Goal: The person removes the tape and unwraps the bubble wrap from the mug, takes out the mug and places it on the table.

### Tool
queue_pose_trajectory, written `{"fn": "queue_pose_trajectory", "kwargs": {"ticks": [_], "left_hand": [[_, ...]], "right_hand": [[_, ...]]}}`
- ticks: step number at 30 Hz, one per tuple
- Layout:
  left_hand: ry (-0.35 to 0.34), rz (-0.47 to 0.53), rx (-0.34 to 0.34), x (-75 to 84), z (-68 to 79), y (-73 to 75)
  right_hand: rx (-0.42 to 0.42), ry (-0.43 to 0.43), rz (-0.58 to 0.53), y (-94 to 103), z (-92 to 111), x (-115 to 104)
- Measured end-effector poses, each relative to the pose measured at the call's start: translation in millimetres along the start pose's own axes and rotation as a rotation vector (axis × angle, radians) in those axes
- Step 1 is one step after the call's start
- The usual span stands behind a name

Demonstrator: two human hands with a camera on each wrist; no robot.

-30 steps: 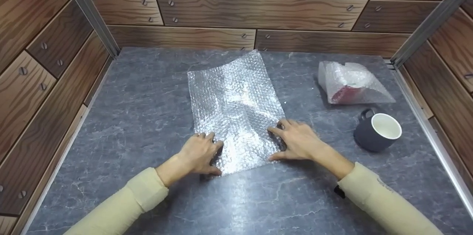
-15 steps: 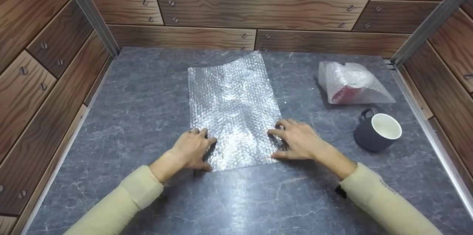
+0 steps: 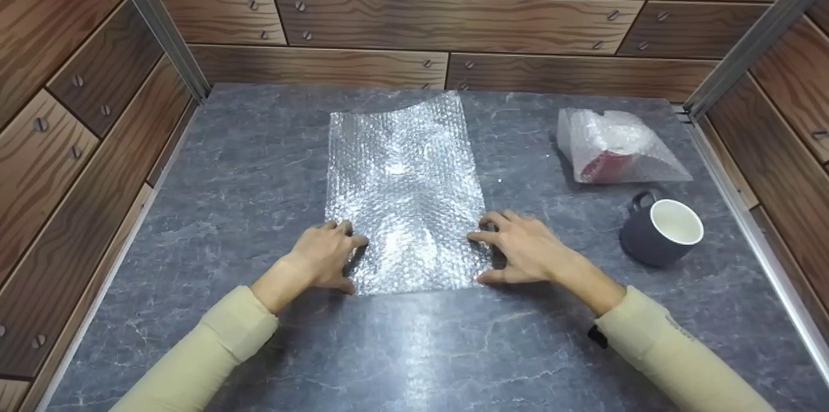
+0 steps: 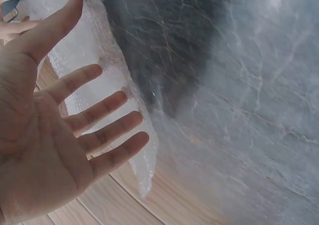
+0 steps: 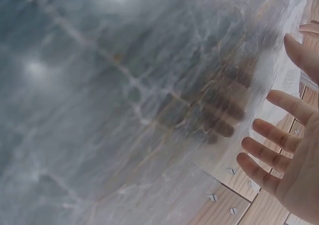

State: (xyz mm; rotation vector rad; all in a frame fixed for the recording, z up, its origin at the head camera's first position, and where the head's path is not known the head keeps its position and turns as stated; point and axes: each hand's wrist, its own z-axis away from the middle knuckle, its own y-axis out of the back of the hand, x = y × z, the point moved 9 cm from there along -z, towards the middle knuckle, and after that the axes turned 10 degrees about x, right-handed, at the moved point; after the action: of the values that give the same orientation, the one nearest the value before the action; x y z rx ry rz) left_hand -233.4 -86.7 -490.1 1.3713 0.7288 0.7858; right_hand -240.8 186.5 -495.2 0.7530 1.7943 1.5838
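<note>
A clear bubble wrap sheet (image 3: 408, 192) lies lengthwise on the grey marbled table, with its far right corner lifting toward the back wall. At its near left edge is my left hand (image 3: 324, 253), thumb by the corner and fingertips on the wrap. My right hand (image 3: 521, 247) touches the near right edge in the same way, thumb at that corner. In the left wrist view my left fingers (image 4: 112, 105) are spread and nearly straight against the wrap. The right wrist view shows my right fingers (image 5: 271, 135) spread and extended beside the sheet.
A dark mug (image 3: 654, 243) with a white inside stands right of my right hand. Behind it sits a bubble-wrapped bundle (image 3: 622, 146) with something red inside. Wood-patterned walls (image 3: 388, 23) and metal rails (image 3: 758, 250) bound the table.
My left hand has slid left and slightly away, taking the wrap's near left corner along. The near edge now lies straighter and the sheet has turned slightly. My right hand has barely moved.
</note>
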Motion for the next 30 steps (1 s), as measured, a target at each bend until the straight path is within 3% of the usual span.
{"fn": "queue_pose_trajectory", "kwargs": {"ticks": [8, 15, 30], "left_hand": [[0.036, 0.018, -0.036, -13.2, 2.3, 0.5], [0.06, 0.013, -0.038, -14.2, 2.0, 2.4], [0.051, -0.01, 0.092, 20.9, -8.1, 18.3]], "right_hand": [[-0.004, 0.021, -0.005, -2.7, -9.4, -11.6], [0.002, 0.027, 0.029, -5.0, -18.4, -18.9], [-0.001, 0.028, 0.069, -9.9, -42.9, -38.5]]}}
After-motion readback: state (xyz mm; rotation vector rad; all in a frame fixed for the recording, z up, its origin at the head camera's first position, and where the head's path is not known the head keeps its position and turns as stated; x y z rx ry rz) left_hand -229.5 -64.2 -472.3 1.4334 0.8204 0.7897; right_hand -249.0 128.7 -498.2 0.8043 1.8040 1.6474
